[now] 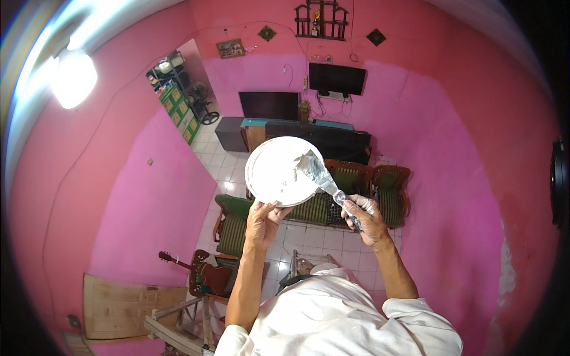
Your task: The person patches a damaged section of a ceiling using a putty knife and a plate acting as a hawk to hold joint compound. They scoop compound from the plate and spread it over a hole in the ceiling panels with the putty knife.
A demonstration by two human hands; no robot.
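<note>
Right grip point(367, 221): closed around the handle of a scraper point(331, 185), with the blade pointing up and to the left.
Left grip point(264, 222): pinching the near edge of a round white dish point(266, 169), thumb at the rim.
Dish: held up in front of the person's white shirt point(332, 314), with white paste point(288, 185) on its face.
Blade: over the dish's right edge, smeared with paste and covering part of the dish; I cannot tell whether it touches.
In the way: the dish hides part of a long black cabinet point(338, 141) and of a green-striped sofa point(310, 210); the right grip also covers some seating.
Seats: a green armchair point(390, 193) beyond the right grip, another chair point(231, 234) left of the left forearm.
Lower left: a reddish guitar point(217, 277) leaning on a seat, a wooden trestle point(178, 335), a pale wooden door point(127, 305).
Far wall: two dark screens point(337, 78), one mounted above and right of the other; a black shelf point(320, 26) higher up.
Floor: pale tiles point(303, 236) under the furniture.
</note>
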